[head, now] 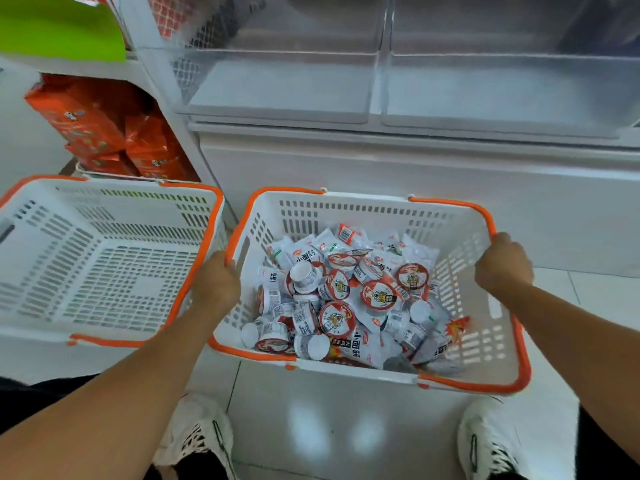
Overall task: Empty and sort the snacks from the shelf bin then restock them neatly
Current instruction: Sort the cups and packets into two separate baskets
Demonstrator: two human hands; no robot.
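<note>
A white slotted basket with an orange rim [450, 375] stands in front of me, holding a jumble of snacks [349, 299]: several small round cups with red-and-white lids and white sachets with red print. My left hand [216, 284] grips the basket's left rim. My right hand [502, 265] grips its right rim. A second, matching basket [104, 258] sits to the left with nothing in it. Above and behind, two clear shelf bins [284, 88] stand side by side on the white shelf, with nothing visible inside them.
Orange snack boxes [104, 133] are stacked on the shelf at the left, under a green card [59, 29]. A white cabinet front [381, 168] stands right behind the baskets. My two white shoes [204, 438] rest on the pale tiled floor below.
</note>
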